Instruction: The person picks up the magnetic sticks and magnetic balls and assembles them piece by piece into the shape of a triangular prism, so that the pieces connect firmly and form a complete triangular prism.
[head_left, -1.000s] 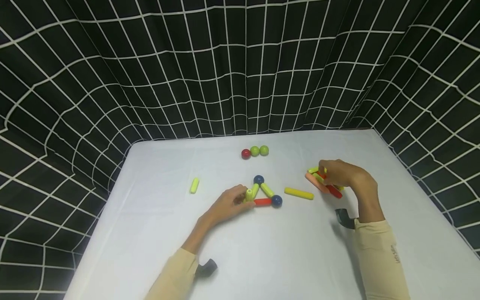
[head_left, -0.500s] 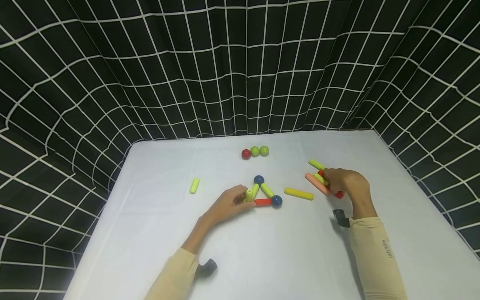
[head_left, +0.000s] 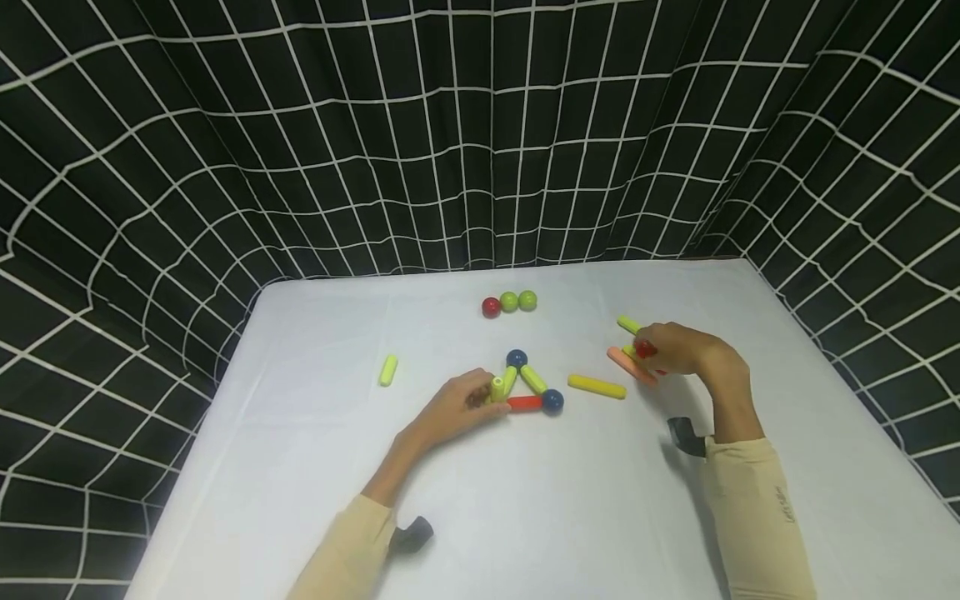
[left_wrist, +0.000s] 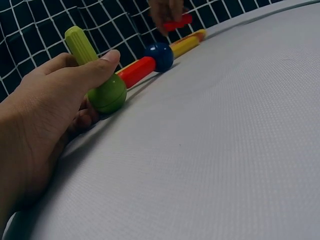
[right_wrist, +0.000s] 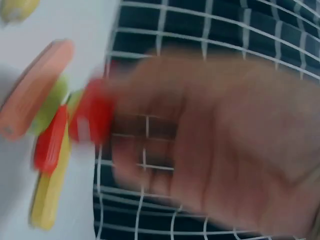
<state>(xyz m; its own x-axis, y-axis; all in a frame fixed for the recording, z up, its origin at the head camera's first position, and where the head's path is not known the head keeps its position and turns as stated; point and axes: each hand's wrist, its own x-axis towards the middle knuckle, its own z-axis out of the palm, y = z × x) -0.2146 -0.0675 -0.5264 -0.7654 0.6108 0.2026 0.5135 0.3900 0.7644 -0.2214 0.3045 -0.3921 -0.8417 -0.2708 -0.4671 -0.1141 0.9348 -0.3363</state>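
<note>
My left hand (head_left: 461,406) grips an upright lime rod (left_wrist: 81,45) that stands on a green ball (left_wrist: 107,94), the thumb lying across the rod's foot. From that ball a red rod (head_left: 523,403) runs to a blue ball (head_left: 552,402). Two lime rods (head_left: 534,380) meet at another blue ball (head_left: 517,358), forming a flat triangle. Over at the right, my right hand (head_left: 678,348) pinches a red rod (right_wrist: 92,111) between thumb and fingers, above a small pile. The pile holds an orange rod (right_wrist: 37,87), another red rod (right_wrist: 51,142) and a yellow rod (right_wrist: 49,200).
A yellow rod (head_left: 596,387) lies between the triangle and the pile. One red ball (head_left: 491,307) and two green balls (head_left: 518,301) sit in a row farther back. A single lime rod (head_left: 387,370) rests at left on the white table (head_left: 300,467). Dark grid-patterned cloth (head_left: 450,167) surrounds it.
My right hand has dipped into the pile, shifting the rods, and has come up slightly with a red rod between its fingers. My left hand has stayed still on the upright lime rod.
</note>
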